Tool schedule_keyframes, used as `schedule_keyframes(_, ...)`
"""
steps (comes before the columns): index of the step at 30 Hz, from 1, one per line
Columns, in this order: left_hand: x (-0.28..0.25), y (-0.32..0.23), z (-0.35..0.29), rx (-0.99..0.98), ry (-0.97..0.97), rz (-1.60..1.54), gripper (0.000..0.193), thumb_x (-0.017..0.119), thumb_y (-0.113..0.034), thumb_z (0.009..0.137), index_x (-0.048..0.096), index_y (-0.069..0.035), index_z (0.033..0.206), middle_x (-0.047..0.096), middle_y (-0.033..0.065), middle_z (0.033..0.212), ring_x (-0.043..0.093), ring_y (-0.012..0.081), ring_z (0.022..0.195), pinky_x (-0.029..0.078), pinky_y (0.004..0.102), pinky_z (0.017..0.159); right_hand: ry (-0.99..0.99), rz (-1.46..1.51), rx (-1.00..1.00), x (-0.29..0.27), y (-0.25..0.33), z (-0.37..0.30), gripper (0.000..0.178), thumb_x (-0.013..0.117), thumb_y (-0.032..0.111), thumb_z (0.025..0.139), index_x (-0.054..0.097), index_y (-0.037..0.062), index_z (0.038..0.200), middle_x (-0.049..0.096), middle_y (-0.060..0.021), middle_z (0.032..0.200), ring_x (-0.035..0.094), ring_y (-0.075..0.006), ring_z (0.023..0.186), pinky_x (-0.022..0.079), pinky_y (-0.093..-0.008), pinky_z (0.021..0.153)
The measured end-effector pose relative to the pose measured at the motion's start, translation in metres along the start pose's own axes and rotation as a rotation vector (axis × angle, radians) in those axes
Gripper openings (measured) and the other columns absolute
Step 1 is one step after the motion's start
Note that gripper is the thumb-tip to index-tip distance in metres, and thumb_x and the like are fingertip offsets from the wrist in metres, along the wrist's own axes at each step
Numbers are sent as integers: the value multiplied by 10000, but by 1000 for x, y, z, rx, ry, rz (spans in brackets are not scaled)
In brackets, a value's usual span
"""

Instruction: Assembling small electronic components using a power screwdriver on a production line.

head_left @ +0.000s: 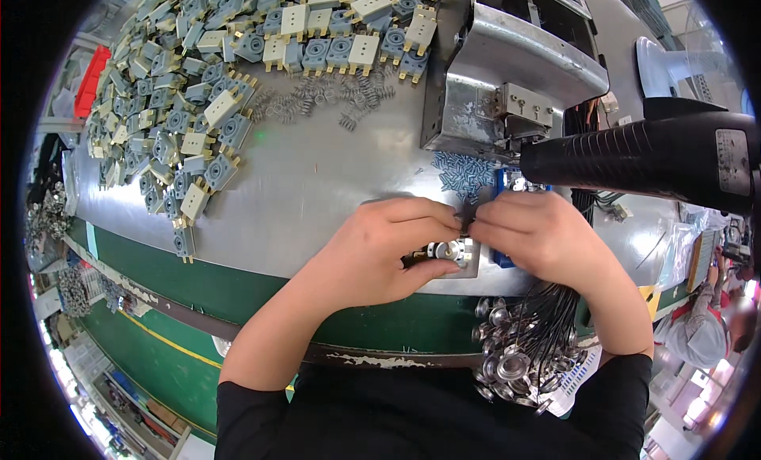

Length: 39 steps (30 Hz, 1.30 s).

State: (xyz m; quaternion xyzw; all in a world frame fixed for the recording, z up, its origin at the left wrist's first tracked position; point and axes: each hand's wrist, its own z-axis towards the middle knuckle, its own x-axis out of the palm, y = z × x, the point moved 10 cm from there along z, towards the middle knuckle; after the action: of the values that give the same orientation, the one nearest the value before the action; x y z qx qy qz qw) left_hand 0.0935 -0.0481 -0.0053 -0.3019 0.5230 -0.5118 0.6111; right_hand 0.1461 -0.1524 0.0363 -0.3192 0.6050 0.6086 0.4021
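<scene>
My left hand (pixel 396 246) curls its fingers and thumb around a small part with a round metal disc (pixel 449 251) and a dark body, at the front edge of the metal table. My right hand (pixel 535 232) faces it from the right, its fingertips pressed together and meeting those of the left hand just above the disc. What the right fingertips pinch is hidden behind the fingers. A flat metal plate (pixel 469 267) lies under the part. Beside it, partly covered by my right hand, stands a blue fixture (pixel 502 259).
Small bluish screws (pixel 466 175) lie heaped beyond my hands. A black power screwdriver (pixel 634 155) points in from the right, before a metal stand (pixel 515 56). Grey and cream switch blocks (pixel 226 107) and springs (pixel 349 95) cover the far left. Wired metal discs (pixel 511 365) hang near me.
</scene>
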Motion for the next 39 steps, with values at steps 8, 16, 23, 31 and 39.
schedule_keyframes(8, -3, 1, 0, -26, -13, -18, 344, 922, -64, 743, 736, 2, 1025, 751, 127, 1140, 737, 320, 1096, 602, 415, 934, -101, 76, 25, 0, 5, -1, 340, 721, -7, 723, 734, -19, 1063, 710, -130, 1048, 701, -324, 875, 597, -421, 773)
schedule_keyframes(16, -6, 3, -1, -85, -43, 31, 573, 940, -125, 719, 604, -41, 1176, 718, 137, 1139, 723, 353, 1057, 579, 412, 906, -114, 240, 41, 3, 6, 6, 417, 669, -96, 731, 754, 3, 1127, 727, -126, 1081, 688, -334, 962, 576, -431, 852)
schedule_keyframes(23, -5, 2, 4, -74, -12, 23, 524, 905, -166, 780, 569, -29, 1158, 695, 175, 1109, 712, 387, 1040, 575, 453, 886, 7, 321, -55, 4, 1, 19, 376, 681, -85, 751, 741, 0, 1112, 713, -150, 1067, 683, -372, 984, 568, -445, 860)
schedule_keyframes(31, -7, -4, 5, -37, -26, 32, 465, 929, -111, 728, 679, -32, 1112, 735, 133, 1137, 737, 343, 1040, 589, 411, 902, -106, 309, 96, -5, -5, 6, 266, 724, -72, 803, 751, 5, 1057, 713, -151, 1019, 687, -364, 908, 563, -445, 828)
schedule_keyframes(39, -3, -7, -3, 26, -74, 17, 290, 902, -42, 747, 745, -2, 987, 768, 129, 1110, 760, 306, 1057, 613, 393, 917, -213, 154, 163, -7, 8, -8, 289, 728, -99, 758, 754, -3, 1029, 723, -152, 1016, 699, -352, 906, 567, -435, 808)
